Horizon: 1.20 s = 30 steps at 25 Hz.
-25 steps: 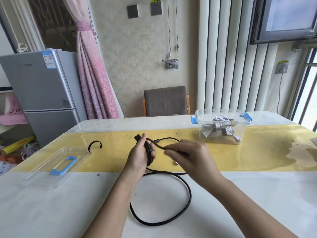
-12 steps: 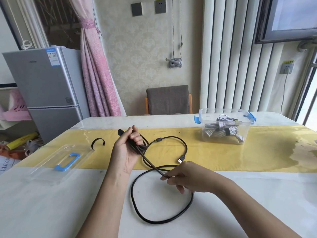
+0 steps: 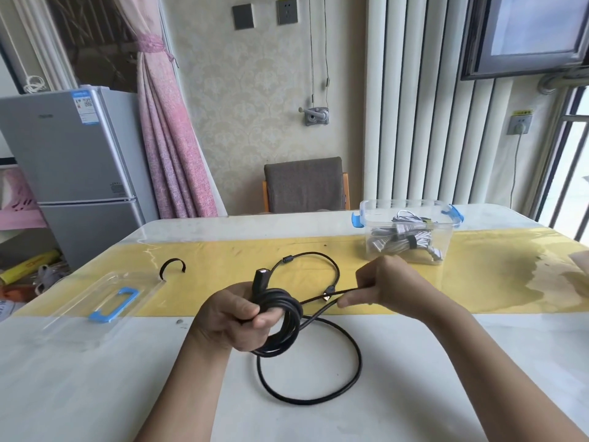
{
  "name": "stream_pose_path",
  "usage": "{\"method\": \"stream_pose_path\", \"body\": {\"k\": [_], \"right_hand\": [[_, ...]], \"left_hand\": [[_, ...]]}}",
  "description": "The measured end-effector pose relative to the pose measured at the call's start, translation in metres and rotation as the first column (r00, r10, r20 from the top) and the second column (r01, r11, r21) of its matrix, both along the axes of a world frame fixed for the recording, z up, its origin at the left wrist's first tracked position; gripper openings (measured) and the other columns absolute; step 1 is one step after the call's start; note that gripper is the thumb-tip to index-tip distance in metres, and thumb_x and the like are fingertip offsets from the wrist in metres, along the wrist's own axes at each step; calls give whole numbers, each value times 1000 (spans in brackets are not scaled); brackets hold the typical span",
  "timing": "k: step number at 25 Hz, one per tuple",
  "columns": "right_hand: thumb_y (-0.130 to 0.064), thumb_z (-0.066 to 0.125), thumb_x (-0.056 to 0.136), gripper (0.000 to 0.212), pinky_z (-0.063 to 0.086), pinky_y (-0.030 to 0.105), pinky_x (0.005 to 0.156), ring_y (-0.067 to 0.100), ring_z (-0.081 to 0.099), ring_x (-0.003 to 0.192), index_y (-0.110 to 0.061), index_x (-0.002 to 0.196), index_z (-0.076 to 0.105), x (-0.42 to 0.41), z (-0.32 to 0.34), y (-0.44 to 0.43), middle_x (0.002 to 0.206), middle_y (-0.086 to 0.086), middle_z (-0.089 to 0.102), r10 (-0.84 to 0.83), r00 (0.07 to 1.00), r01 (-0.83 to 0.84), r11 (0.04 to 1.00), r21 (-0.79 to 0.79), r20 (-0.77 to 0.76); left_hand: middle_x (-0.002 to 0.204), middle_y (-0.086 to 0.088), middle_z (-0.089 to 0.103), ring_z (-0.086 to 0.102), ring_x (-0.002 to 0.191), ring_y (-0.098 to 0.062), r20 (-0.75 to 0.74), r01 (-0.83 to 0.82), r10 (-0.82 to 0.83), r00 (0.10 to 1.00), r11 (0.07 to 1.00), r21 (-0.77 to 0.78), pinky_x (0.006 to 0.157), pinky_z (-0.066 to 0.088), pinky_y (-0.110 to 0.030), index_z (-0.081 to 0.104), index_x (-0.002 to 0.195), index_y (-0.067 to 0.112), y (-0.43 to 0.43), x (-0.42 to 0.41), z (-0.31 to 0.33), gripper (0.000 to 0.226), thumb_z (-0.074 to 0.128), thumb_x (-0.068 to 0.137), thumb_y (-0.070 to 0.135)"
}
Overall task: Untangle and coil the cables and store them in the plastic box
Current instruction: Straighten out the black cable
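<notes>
In the head view, our right hand (image 3: 392,287) has lifted off the near desk (image 3: 95,378) and swung far and right since half a second ago, drawing a strand of the black cable (image 3: 358,362) taut. Our left hand (image 3: 234,317) has come slightly nearer, holding a fuller coil. The left fingers (image 3: 267,320) curl tight round that bundle of turns, one plug standing up above the fist. The right hand pinches the strand between thumb and forefinger. A slack loop lies on the desk near us, and a thinner one lies beyond the hands. The plastic box (image 3: 446,247) stands open at far right with grey cables (image 3: 401,240) inside. Its lid (image 3: 95,301) is at left, with a black strap (image 3: 172,266) just beyond it.

To wind well, we judge it best to keep light tension and lay each turn the same size. Letting the cable slide through the pinch should run twist out to the free end. The small plug (image 3: 326,296) could snag where the strands cross.
</notes>
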State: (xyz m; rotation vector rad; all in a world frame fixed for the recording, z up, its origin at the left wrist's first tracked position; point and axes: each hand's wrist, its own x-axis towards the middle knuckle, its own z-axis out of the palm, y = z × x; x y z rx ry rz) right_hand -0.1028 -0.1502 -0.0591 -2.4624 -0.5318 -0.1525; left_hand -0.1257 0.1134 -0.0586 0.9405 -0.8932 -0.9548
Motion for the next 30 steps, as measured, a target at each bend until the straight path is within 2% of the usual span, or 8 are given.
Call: {"method": "stream_pose_path", "body": {"k": [4,7,10,15,20,25,28,30], "right_hand": [[-52,80,56,58,20,22,46,11,23,50,-11,49,41,1,11,-21,48,-2,31,-184,964,146,970,195,194],[-38,80,69,55,21,27,49,12,23,49,-11,49,37,0,17,-40,47,-4,28,-381,908,292,875,385,177],[-33,74,78,52,22,31,50,16,25,49,-10,48,38,-1,23,-40,45,-1,28,-542,818,407,783,471,194],[-22,68,82,48,22,21,44,12,29,44,-14,47,37,-8,25,-15,37,-4,33,-548,813,369,746,555,198],[-20,68,81,49,24,27,50,11,23,49,-9,50,32,-26,32,13,45,-5,26,-491,844,229,697,680,218],[-21,63,76,38,24,22,43,13,27,44,-12,51,37,-46,19,49,42,2,36,-174,898,-38,885,465,405],[-28,59,77,28,25,26,44,20,31,49,-16,56,44,-53,10,61,46,1,36,186,879,-239,969,68,439],[-42,51,88,33,26,27,45,20,35,50,-19,65,54,-56,1,68,49,-1,43,360,854,-323,933,-161,376]], "left_hand": [[47,9,33,26,37,-3,54,104,-116,992,977,186,35,16,-16,58,97,10,5,7,-4,13,48,95,19],[49,16,38,29,40,0,166,-58,-32,986,857,511,39,24,-10,56,92,10,2,11,-9,18,58,88,27],[53,11,33,31,46,-4,274,-270,108,956,692,669,45,26,-14,56,96,3,-11,14,-14,23,56,87,25],[59,6,34,34,50,-9,362,-519,374,854,557,649,50,28,-19,61,114,0,-17,21,-20,33,55,95,26],[58,6,44,42,52,-10,401,-729,627,668,441,523,52,34,-20,58,115,2,-28,27,-22,42,50,94,38],[55,2,45,43,46,-13,49,-853,926,373,322,412,49,36,-23,53,99,6,-30,44,-24,58,35,92,60],[50,4,45,43,40,-10,-210,-930,966,153,212,301,41,36,-18,51,90,10,-22,55,-23,31,51,94,40],[47,6,44,43,40,-7,-353,-956,930,104,192,223,43,37,-16,52,88,8,-13,58,-22,17,50,96,24]]}}
